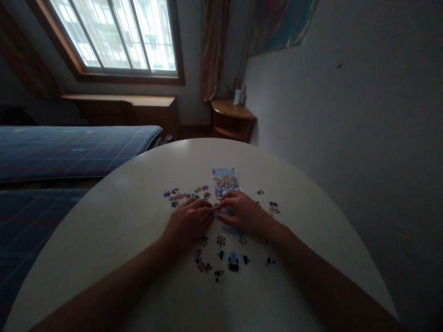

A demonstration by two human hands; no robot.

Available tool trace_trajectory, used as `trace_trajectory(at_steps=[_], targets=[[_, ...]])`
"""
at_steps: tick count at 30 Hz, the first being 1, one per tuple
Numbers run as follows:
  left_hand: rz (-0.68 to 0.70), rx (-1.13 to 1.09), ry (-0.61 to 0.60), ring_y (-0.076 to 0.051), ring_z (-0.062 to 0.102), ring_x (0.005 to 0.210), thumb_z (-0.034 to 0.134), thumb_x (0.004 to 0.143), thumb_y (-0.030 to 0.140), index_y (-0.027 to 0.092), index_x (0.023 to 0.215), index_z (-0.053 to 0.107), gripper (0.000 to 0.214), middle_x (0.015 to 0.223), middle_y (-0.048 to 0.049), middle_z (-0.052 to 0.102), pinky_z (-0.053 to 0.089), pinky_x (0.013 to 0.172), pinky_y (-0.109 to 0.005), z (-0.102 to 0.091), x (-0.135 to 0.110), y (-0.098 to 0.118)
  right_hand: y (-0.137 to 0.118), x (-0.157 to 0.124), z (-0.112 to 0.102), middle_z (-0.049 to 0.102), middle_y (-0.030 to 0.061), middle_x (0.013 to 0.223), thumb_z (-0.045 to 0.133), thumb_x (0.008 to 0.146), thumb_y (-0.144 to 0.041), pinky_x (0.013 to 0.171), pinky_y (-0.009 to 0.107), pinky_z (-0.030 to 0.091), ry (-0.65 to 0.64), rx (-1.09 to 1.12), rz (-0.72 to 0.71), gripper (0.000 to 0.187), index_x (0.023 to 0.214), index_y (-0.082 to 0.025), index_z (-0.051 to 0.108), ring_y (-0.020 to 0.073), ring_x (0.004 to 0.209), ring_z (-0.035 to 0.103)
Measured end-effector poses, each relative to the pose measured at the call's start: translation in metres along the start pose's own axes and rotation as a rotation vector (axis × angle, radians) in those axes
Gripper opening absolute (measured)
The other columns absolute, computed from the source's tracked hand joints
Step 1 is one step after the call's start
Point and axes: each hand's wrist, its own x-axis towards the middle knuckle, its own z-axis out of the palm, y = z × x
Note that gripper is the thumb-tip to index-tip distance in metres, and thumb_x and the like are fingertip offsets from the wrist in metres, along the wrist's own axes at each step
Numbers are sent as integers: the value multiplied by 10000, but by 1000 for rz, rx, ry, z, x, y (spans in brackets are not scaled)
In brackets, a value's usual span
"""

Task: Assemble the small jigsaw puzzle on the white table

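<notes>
On a round white table, my left hand and my right hand meet at the middle, fingers curled and pressed on small joined jigsaw pieces between the fingertips. A printed picture card lies just beyond my hands. Loose jigsaw pieces are scattered near my wrists, with more loose pieces to the far left and to the right.
A bed with a blue checked cover runs along the left of the table. A grey wall stands close on the right. A wooden corner shelf and a window are at the back.
</notes>
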Motion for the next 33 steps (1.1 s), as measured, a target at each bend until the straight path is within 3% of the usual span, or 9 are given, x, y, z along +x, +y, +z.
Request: trace_trajectory(at_steps=[14,33], targets=[[-10,22,-12,-213,627,962,670,884,205,277,1082,731,220,1068,7,729,532,866,-381,1,-1,0,-5,6,-3,672,77,991,731,770,-202,905,354,446,-102,-56,57,178,946,-176,734,222,976,600],[0,9,-3,-216,635,953,663,878,190,259,1042,742,194,1055,-7,734,544,857,-371,0,-1,0,-7,2,-2,722,45,871,702,757,-159,730,262,462,-58,36,83,179,936,-168,712,158,787,638]])
